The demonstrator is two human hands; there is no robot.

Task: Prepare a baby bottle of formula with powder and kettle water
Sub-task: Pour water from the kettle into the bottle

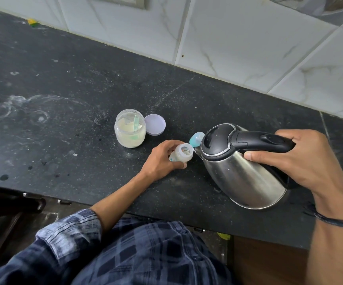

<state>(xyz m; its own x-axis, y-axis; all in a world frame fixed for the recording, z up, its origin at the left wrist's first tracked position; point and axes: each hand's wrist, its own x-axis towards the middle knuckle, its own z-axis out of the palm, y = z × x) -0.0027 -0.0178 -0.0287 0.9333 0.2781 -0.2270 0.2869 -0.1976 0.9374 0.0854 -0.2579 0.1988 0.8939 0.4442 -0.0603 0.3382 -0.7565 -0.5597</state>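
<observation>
Pouring: kettle [238, 167], gripped by right hand [302, 159], is tipped into bottle [181, 155], gripped by left hand [162, 159].
Remaining: cap [196, 139], at bottle's 1 o'clock, unfitted.

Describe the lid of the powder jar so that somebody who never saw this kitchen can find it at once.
On the black speckled stone counter, find the clear plastic jar of pale powder near the middle. The flat round lilac plastic lid lies just right of it. Unlike the small teal domed cap nearer the stainless steel kettle, it is wide, flat and lilac.
</observation>
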